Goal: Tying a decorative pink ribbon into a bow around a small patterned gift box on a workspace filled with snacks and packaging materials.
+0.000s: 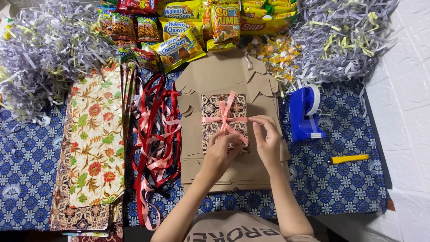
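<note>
A small box wrapped in dark patterned paper (214, 110) lies on a stack of flat brown cardboard cut-outs (224, 74). A pink ribbon (224, 117) crosses the box both ways and meets near its middle. My left hand (220, 152) rests on the box's near edge, its fingers pinching the ribbon. My right hand (268, 139) pinches the ribbon's end at the box's right side. Both hands sit close together over the lower half of the box.
Floral wrapping sheets (92, 148) are piled at left, beside a tangle of red, pink and black ribbons (154, 143). Snack packets (179, 27) and shredded paper (40, 54) line the back. A blue tape dispenser (304, 114) and a yellow cutter (349, 158) lie at right.
</note>
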